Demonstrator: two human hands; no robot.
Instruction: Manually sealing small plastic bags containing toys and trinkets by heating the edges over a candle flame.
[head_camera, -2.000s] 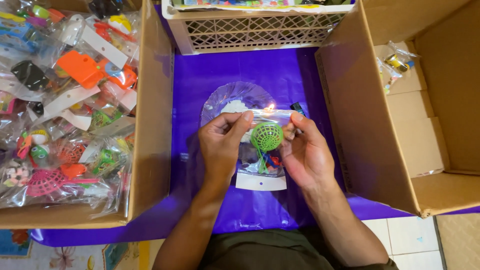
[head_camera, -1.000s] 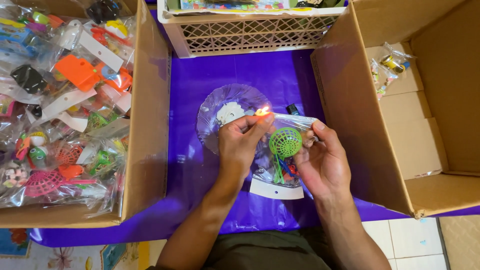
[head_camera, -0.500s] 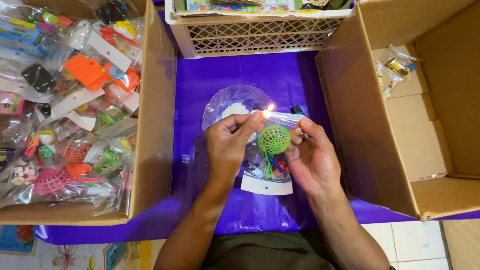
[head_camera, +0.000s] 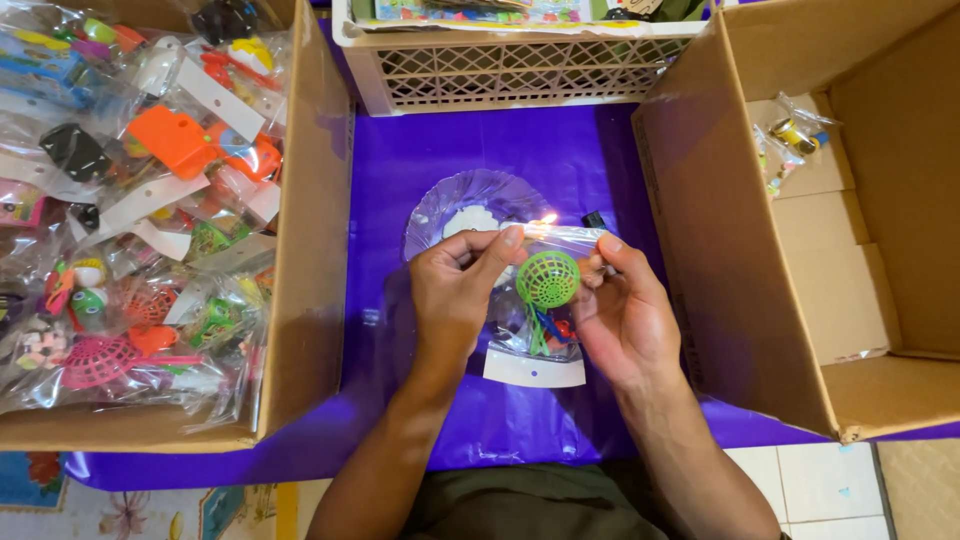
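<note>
Left hand (head_camera: 455, 290): pinching top edge of bag (head_camera: 545, 300), beside small flame (head_camera: 547, 219).
Right hand (head_camera: 625, 315): gripping bag's right edge.
Bag: clear, green net toy (head_camera: 547, 279) inside, between both hands, over dish (head_camera: 450, 210).
Surface: purple sheet (head_camera: 400, 160).
Left of hands: box (head_camera: 305, 250) of bagged toys.
Right: near-empty box (head_camera: 700, 250).
Beyond: white crate (head_camera: 500, 70).
Below: tiled floor (head_camera: 820, 480).

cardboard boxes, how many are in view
2. One cardboard box is left of the hands, full of bagged toys; the other cardboard box is to the right, nearly empty, with one small bag inside.
</note>
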